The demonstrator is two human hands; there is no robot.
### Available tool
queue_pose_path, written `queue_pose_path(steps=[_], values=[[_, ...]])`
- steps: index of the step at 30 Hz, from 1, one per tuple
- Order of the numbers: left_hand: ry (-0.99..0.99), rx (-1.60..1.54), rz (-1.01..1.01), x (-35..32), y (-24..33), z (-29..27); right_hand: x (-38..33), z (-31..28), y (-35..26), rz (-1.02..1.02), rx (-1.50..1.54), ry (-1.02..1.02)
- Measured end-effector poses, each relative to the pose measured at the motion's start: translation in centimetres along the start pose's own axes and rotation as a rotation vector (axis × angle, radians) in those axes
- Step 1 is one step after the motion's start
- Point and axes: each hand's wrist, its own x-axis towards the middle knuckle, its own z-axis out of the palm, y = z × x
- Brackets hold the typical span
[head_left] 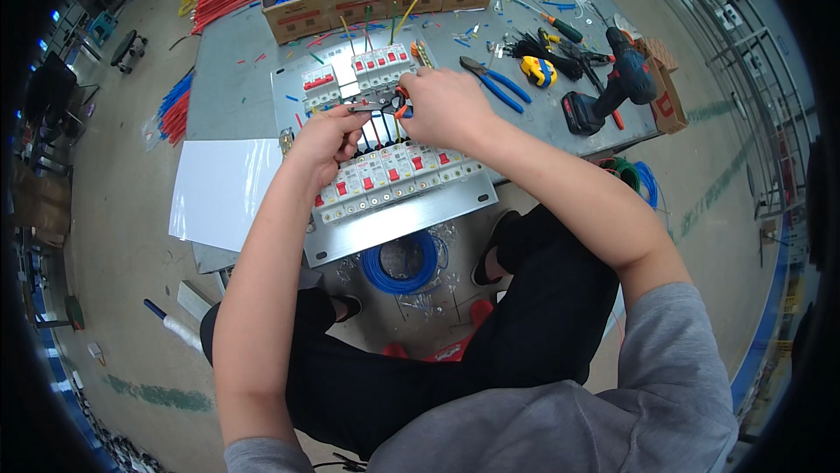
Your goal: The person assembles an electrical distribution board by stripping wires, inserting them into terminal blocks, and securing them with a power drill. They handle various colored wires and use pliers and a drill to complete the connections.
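Note:
My right hand (448,108) is closed on the handles of a pair of scissors (402,112) with orange and black grips. Their blades point left, toward my left hand (328,142). Its thumb and fingers are pinched together close to the blade tips, and what they hold is too small to make out. Both hands are over a metal mounting plate (394,226). A near row of white circuit breakers (385,177) with red switches lies below the hands. Dark wires (382,130) rise from it toward a far breaker row (381,60), where a few coloured wires stand upright.
Cardboard boxes (367,14) of blue, red, green and yellow caps stand at the back. To the right lie blue-handled pliers (496,85), a tape measure (538,72), a screwdriver (560,27) and a cordless drill (626,79). A white sheet (223,189) lies left; coiled blue wire (400,276) is below.

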Motion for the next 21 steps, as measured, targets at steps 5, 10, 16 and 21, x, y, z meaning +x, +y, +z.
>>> queue_pose_path(steps=[5,10,16,21], values=[[0.006,0.015,-0.010,-0.05,0.05,0.06,-0.06,0.02,0.08,-0.021,0.000,0.007],[0.008,0.017,-0.013,-0.08,0.06,0.13,-0.06,-0.18,0.10,-0.028,-0.009,0.000],[0.013,0.016,-0.026,-0.10,0.20,0.27,-0.01,-0.14,0.02,-0.018,-0.017,0.001],[0.020,0.035,-0.006,0.04,-0.10,0.02,0.26,-0.17,0.33,-0.036,0.006,0.013]])
